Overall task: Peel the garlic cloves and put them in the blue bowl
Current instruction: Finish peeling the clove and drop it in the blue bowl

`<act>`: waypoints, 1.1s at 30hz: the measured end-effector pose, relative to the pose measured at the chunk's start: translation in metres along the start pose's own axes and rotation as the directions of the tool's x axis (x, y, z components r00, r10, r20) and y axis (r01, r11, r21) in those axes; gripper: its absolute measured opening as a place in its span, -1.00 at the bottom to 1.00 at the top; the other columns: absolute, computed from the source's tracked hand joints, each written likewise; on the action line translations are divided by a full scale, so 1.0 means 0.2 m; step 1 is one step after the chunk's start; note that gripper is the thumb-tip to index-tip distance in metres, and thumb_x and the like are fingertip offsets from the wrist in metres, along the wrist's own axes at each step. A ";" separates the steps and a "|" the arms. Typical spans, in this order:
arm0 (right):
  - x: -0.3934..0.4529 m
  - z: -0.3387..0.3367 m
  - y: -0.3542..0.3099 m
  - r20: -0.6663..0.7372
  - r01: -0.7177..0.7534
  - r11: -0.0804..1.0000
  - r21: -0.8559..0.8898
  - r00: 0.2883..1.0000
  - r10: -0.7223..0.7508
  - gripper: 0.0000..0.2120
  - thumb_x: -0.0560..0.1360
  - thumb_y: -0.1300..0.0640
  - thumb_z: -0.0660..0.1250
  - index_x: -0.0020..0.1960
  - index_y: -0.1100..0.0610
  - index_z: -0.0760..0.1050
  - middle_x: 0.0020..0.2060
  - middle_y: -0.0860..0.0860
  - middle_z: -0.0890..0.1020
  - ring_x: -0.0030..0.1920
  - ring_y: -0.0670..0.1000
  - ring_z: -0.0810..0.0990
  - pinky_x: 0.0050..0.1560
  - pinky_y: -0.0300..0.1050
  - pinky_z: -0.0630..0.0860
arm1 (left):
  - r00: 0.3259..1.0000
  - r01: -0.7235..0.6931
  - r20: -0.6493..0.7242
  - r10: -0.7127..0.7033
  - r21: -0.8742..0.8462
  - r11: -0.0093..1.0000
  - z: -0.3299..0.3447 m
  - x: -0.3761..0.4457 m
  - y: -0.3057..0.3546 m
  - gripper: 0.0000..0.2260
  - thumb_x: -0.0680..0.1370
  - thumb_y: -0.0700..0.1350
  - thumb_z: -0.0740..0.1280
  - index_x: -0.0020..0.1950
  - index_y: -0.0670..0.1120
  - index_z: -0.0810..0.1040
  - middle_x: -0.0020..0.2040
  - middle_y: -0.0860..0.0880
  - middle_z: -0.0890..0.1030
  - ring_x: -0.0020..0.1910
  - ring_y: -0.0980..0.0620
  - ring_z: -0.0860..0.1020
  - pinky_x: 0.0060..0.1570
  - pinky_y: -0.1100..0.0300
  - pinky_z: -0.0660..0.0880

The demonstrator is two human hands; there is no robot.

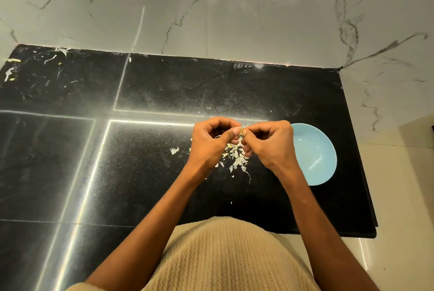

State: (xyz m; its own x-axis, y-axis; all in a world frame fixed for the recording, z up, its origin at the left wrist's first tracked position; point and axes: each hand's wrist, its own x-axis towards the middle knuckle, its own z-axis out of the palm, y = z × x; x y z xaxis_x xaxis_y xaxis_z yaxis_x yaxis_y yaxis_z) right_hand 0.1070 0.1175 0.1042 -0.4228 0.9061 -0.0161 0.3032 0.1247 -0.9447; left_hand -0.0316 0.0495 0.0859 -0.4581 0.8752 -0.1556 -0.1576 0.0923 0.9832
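Note:
My left hand (pixel 212 143) and my right hand (pixel 267 145) meet above the black countertop (pixel 164 93), fingertips pinched together on one small garlic clove (pixel 242 131), most of it hidden by my fingers. A scatter of pale garlic skins (pixel 237 159) lies on the counter right under the hands. The blue bowl (pixel 315 154) stands just right of my right hand; the part of its inside that I see holds nothing.
A marble wall (pixel 211 8) rises behind the counter. More skin scraps (pixel 11 72) lie at the far left corner. The counter's right edge (pixel 359 149) drops to a pale floor. My beige knitted top (pixel 225 257) fills the bottom of the view.

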 end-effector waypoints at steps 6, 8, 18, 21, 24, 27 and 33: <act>0.00 0.02 0.02 -0.017 0.015 0.998 -0.053 1.000 -0.016 -0.93 0.51 0.20 0.51 -0.14 0.14 0.74 -0.36 -0.01 0.72 -0.41 0.00 0.70 -0.37 -0.09 0.66 | 0.997 0.006 -0.072 -0.008 -0.029 1.000 0.01 0.00 -0.01 -0.95 0.50 -0.34 0.46 -0.07 -0.31 0.63 -0.17 -0.21 0.68 -0.29 -0.06 0.63 -0.15 0.07 0.64; 0.01 0.03 0.02 -0.031 -0.043 0.997 0.063 0.998 0.045 -0.93 0.52 0.28 0.47 -0.13 0.22 0.72 -0.36 0.09 0.71 -0.42 0.07 0.69 -0.40 -0.10 0.63 | 0.996 0.016 -0.085 -0.024 -0.092 0.996 0.02 0.00 -0.02 -0.96 0.50 -0.37 0.44 -0.07 -0.29 0.63 -0.17 -0.19 0.67 -0.27 -0.05 0.64 -0.15 0.10 0.63; 0.01 0.04 0.04 0.005 -0.065 0.987 0.150 0.998 0.065 -0.97 0.51 0.27 0.49 -0.06 0.25 0.70 -0.28 0.08 0.73 -0.34 0.12 0.71 -0.30 0.01 0.68 | 0.977 0.006 -0.211 -0.041 -0.161 0.987 0.05 -0.02 -0.01 -0.88 0.49 -0.38 0.46 -0.13 -0.18 0.66 -0.20 -0.08 0.71 -0.20 -0.04 0.69 -0.11 0.12 0.64; 0.01 0.05 0.03 0.012 -0.081 0.985 0.154 0.997 0.080 -0.98 0.51 0.31 0.49 -0.08 0.26 0.70 -0.30 0.08 0.72 -0.35 0.09 0.70 -0.33 -0.05 0.66 | 0.972 0.002 -0.232 -0.036 -0.146 0.989 0.05 -0.02 -0.01 -0.88 0.48 -0.37 0.47 -0.14 -0.16 0.67 -0.20 -0.09 0.72 -0.19 -0.05 0.69 -0.10 0.11 0.64; 0.01 0.05 0.03 0.015 -0.102 0.979 0.176 0.995 0.101 -0.97 0.51 0.33 0.47 -0.07 0.27 0.70 -0.31 0.10 0.72 -0.36 0.10 0.70 -0.33 -0.07 0.66 | 0.971 -0.012 -0.239 -0.014 -0.104 0.995 0.05 -0.02 -0.02 -0.90 0.47 -0.35 0.48 -0.12 -0.17 0.68 -0.18 -0.12 0.72 -0.18 -0.08 0.70 -0.10 0.10 0.64; 0.00 0.05 0.02 0.009 -0.097 0.979 0.179 0.995 0.097 -0.96 0.51 0.34 0.47 -0.09 0.26 0.71 -0.31 0.11 0.72 -0.35 0.12 0.71 -0.32 -0.08 0.67 | 0.973 -0.032 -0.232 0.018 -0.056 0.998 0.05 -0.02 -0.02 -0.90 0.48 -0.35 0.47 -0.12 -0.17 0.68 -0.19 -0.11 0.72 -0.20 -0.07 0.70 -0.13 0.13 0.64; 0.00 0.05 0.03 -0.020 -0.073 0.988 0.138 0.997 0.077 -0.89 0.50 0.37 0.46 -0.14 0.21 0.71 -0.36 0.09 0.71 -0.39 0.11 0.70 -0.35 -0.06 0.66 | 0.981 -0.001 -0.196 -0.014 -0.079 0.997 0.05 -0.01 -0.02 -0.95 0.50 -0.35 0.45 -0.11 -0.22 0.67 -0.20 -0.14 0.71 -0.27 -0.06 0.67 -0.17 0.10 0.63</act>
State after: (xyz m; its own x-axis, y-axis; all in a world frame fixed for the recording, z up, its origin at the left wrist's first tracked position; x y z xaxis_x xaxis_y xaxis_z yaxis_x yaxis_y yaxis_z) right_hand 0.1004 0.1142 0.0962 -0.3815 0.9207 -0.0819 0.2122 0.0009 -0.9772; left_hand -0.0212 0.0511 0.0829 -0.6181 0.7639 -0.1855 -0.2260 0.0533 0.9727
